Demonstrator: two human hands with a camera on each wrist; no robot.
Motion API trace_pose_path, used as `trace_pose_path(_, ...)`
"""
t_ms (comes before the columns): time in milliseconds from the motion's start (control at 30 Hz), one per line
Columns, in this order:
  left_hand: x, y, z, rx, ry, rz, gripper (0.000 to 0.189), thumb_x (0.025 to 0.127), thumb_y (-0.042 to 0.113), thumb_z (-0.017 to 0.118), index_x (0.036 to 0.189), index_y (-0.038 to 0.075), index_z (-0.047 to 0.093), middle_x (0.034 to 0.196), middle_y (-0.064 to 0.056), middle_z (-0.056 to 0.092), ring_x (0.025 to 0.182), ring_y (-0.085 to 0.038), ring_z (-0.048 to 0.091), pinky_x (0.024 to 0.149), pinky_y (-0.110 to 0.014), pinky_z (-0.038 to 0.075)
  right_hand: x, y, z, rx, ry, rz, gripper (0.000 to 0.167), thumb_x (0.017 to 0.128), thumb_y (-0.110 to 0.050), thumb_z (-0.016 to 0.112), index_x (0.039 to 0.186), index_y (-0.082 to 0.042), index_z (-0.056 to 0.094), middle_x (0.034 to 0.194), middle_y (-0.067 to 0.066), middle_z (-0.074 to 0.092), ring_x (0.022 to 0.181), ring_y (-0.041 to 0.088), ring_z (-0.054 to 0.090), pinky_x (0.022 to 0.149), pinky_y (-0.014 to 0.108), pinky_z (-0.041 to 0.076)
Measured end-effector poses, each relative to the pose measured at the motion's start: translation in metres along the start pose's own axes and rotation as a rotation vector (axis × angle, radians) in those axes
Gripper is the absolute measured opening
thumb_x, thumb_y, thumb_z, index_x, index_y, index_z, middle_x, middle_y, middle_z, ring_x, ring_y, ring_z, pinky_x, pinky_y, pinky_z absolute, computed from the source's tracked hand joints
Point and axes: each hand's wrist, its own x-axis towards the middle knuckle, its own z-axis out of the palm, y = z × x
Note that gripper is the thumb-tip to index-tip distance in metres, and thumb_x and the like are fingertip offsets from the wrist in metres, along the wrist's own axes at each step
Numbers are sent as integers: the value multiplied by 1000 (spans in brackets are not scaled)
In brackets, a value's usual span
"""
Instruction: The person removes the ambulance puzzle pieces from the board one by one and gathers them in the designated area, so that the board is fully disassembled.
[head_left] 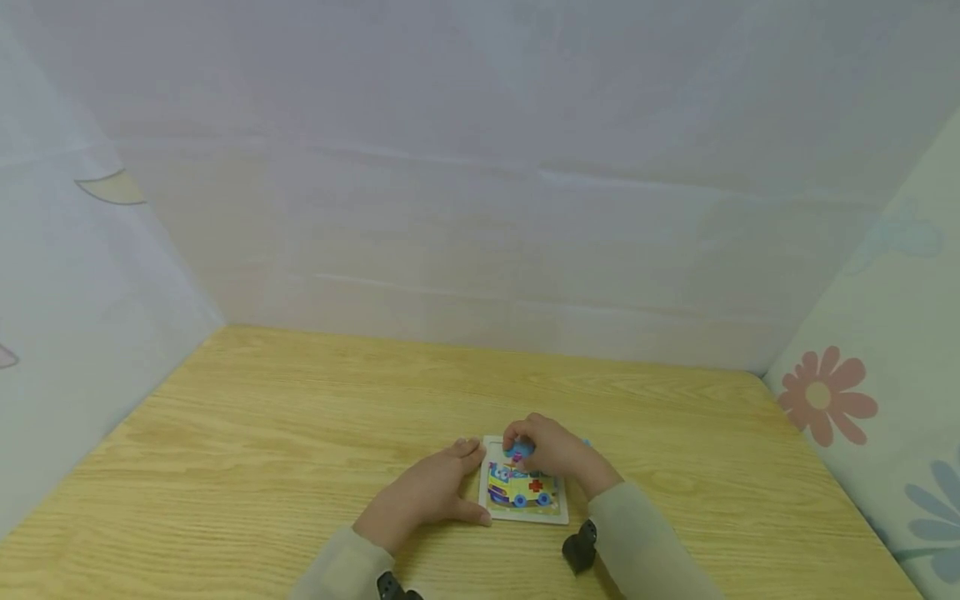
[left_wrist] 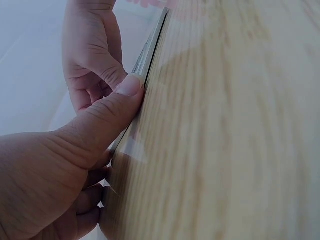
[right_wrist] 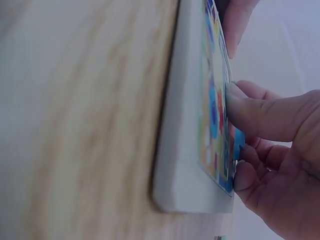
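Note:
A white-framed puzzle board (head_left: 525,516) lies flat on the table, with a yellow ambulance picture (head_left: 525,485) on it. My left hand (head_left: 431,492) holds the board's left side, its thumb at the near left corner and its fingers further up the edge. In the left wrist view the thumb (left_wrist: 107,112) presses against the board's rim. Over the top of the board, my right hand (head_left: 558,450) pinches a blue puzzle piece (head_left: 519,450) between thumb and fingers. The same blue piece (right_wrist: 239,144) shows partly in the right wrist view; the fingers hide the rest.
A small blue thing (head_left: 587,442) peeks out behind the right wrist, mostly hidden. The wooden table (head_left: 315,417) meets a pale cloth backdrop (head_left: 480,250) at the back and sides. Dark wrist cameras (head_left: 580,547) sit at the sleeves.

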Motion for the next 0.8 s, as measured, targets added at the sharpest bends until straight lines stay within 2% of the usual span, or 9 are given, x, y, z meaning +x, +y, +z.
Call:
trace_pose_path(200, 1, -1, 0, 7, 3, 1, 93, 71, 55, 71, 140, 3, 38, 149, -13, 32, 135, -33, 32, 108, -46, 33, 1, 2, -2, 30, -20, 9, 28, 79, -1, 70, 98, -16, 57, 94, 2, 54, 85, 18, 49, 80, 38, 46)
trace_pose_path(467, 0, -1, 1, 9, 6, 4, 93, 71, 55, 71, 140, 3, 39, 148, -13, 33, 134, -34, 32, 108, -46, 33, 1, 6, -2, 46, -36, 0, 23, 80, -3, 70, 93, -17, 56, 89, -1, 56, 81, 17, 49, 76, 36, 46)
trace_pose_path(800, 1, 0, 0, 7, 8, -2, 93, 70, 56, 71, 140, 3, 39, 149, -13, 32, 135, -34, 32, 109, -46, 32, -2, 20, 5, 157, 69, -1, 18, 82, -9, 69, 94, -20, 61, 83, -3, 55, 77, 14, 48, 71, 30, 43)
